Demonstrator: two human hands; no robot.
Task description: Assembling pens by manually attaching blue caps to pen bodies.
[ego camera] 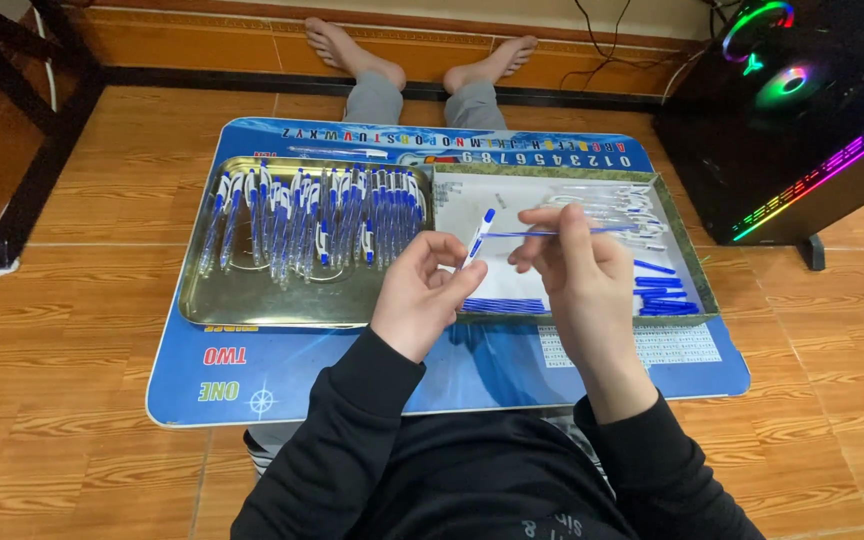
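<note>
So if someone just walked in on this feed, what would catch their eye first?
Probably the two hands at centre: the left hand holds a white-and-blue pen, and the right hand holds a thin blue refill beside it. Left of them, a metal tray holds a row of finished pens.

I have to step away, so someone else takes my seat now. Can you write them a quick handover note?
Left hand holds a white-and-blue pen barrel, tip up. Right hand pinches a thin blue refill, lined up toward the barrel, not yet inside.
Done: a row of assembled pens lies in the metal tray.
Left: loose blue refills and clear barrels in the right-hand tray.
</note>
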